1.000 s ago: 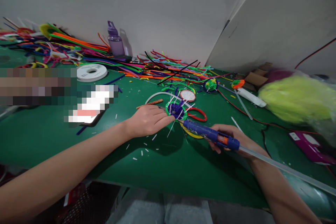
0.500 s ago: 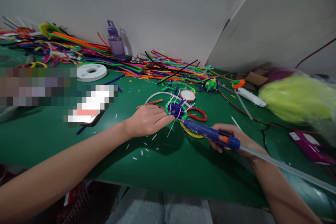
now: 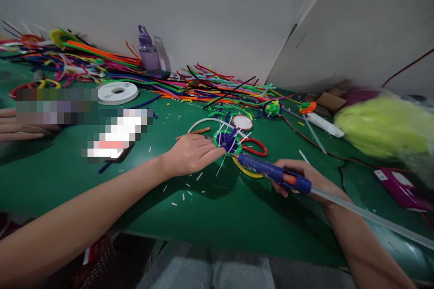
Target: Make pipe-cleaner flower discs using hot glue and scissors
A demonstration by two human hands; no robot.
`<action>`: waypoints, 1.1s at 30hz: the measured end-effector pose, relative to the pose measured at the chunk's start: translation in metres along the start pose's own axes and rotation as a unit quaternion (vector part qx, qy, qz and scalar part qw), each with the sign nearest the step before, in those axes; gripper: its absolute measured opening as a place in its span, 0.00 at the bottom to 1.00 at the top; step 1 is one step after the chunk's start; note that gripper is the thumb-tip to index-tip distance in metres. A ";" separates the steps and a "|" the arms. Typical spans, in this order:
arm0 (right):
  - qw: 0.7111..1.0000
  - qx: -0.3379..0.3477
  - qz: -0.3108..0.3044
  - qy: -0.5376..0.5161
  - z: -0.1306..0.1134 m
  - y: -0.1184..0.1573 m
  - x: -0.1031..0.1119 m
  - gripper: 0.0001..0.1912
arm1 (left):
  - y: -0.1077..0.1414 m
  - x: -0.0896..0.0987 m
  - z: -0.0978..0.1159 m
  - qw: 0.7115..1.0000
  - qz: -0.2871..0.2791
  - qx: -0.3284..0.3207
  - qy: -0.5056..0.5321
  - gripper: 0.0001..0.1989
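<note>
My right hand (image 3: 300,177) grips a blue hot glue gun (image 3: 271,172) with an orange trigger and a clear glue stick (image 3: 369,218) trailing from its back. The gun's nozzle touches a small round craft piece (image 3: 228,141) with a green ring, a purple middle and white sticks poking out of it. My left hand (image 3: 191,154) rests on the green table (image 3: 210,207), and its fingertips pinch the left edge of that craft piece. A yellow ring and a red loop (image 3: 255,144) lie under and beside the piece.
A heap of coloured pipe cleaners (image 3: 176,83) runs along the back wall with a purple bottle (image 3: 148,52). A white tape roll (image 3: 118,92) lies at left; another person's hand (image 3: 16,125) rests at the far left. Yellow-green fluff (image 3: 383,126), a white board and a red cable are at right.
Another person's hand has come into view at the far left edge. My hands, the glue gun and the craft piece have hardly moved.
</note>
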State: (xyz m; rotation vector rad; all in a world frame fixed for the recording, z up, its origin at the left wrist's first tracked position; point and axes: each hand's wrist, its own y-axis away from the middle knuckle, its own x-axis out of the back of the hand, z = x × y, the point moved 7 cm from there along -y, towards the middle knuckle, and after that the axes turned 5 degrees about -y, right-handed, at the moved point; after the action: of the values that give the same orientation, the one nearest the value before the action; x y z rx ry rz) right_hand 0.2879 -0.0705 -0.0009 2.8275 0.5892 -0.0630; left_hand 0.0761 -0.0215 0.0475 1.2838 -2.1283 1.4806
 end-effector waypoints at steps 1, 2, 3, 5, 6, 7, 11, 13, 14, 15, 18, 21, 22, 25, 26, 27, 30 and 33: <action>1.000 0.005 -0.001 0.006 -0.001 0.001 0.001 0.20 | 0.000 0.000 0.000 1.000 0.002 0.003 0.000 0.07; 1.000 0.011 0.002 0.015 -0.002 0.003 0.004 0.20 | 0.000 0.000 -0.001 1.000 0.003 0.008 0.001 0.07; 0.999 0.019 0.005 0.026 -0.004 0.005 0.007 0.20 | -0.001 0.000 -0.002 1.000 0.002 0.014 0.004 0.07; 0.998 0.044 0.015 0.051 -0.008 0.012 0.015 0.21 | -0.002 -0.001 -0.005 0.999 -0.004 0.034 0.012 0.06; 0.996 0.060 0.029 0.064 -0.010 0.017 0.021 0.22 | -0.002 -0.001 -0.007 0.999 -0.008 0.049 0.017 0.06; 0.993 0.076 0.047 0.080 -0.014 0.021 0.028 0.23 | -0.002 -0.002 -0.009 0.998 -0.012 0.065 0.023 0.05; 0.963 0.067 0.179 0.191 -0.022 0.033 0.058 0.23 | 0.000 -0.007 -0.014 0.993 -0.028 0.103 0.050 0.05; 0.938 0.035 0.212 0.271 -0.021 0.031 0.068 0.24 | 0.003 -0.013 -0.014 0.991 -0.037 0.109 0.064 0.06; 0.924 0.026 0.216 0.313 -0.020 0.028 0.071 0.24 | 0.005 -0.015 -0.015 0.990 -0.042 0.114 0.073 0.06; 0.910 0.023 0.213 0.356 -0.018 0.024 0.073 0.24 | 0.007 -0.018 -0.015 0.988 -0.048 0.120 0.083 0.06; 0.867 0.050 0.198 0.454 -0.012 0.014 0.078 0.21 | 0.011 -0.026 -0.016 0.982 -0.067 0.142 0.107 0.07; 0.844 0.067 0.181 0.500 -0.006 0.010 0.083 0.22 | 0.014 -0.030 -0.016 0.977 -0.076 0.160 0.118 0.07; 0.839 0.062 0.177 0.510 -0.007 0.010 0.084 0.25 | 0.015 -0.031 -0.017 0.976 -0.076 0.164 0.120 0.07; 0.826 0.046 0.170 0.535 -0.022 0.004 0.081 0.31 | 0.016 -0.032 -0.018 0.974 -0.078 0.171 0.125 0.08; 0.822 0.047 0.169 0.542 -0.031 0.000 0.077 0.30 | 0.016 -0.032 -0.019 0.974 -0.081 0.172 0.127 0.08; 0.818 0.051 0.172 0.547 -0.042 -0.005 0.073 0.27 | 0.016 -0.032 -0.020 0.973 -0.085 0.171 0.127 0.08; 0.797 0.070 0.176 0.573 -0.073 -0.031 0.060 0.21 | 0.016 -0.031 -0.022 0.974 -0.098 0.163 0.124 0.09; 0.773 0.112 0.208 0.589 -0.093 -0.065 0.052 0.16 | 0.016 -0.029 -0.024 0.976 -0.101 0.152 0.119 0.10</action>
State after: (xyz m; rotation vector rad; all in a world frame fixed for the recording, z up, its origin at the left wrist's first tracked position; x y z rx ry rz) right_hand 0.3083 0.0311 0.0688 2.8038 0.0897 1.9108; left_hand 0.0743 0.0155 0.0305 1.2975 -1.6164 1.8143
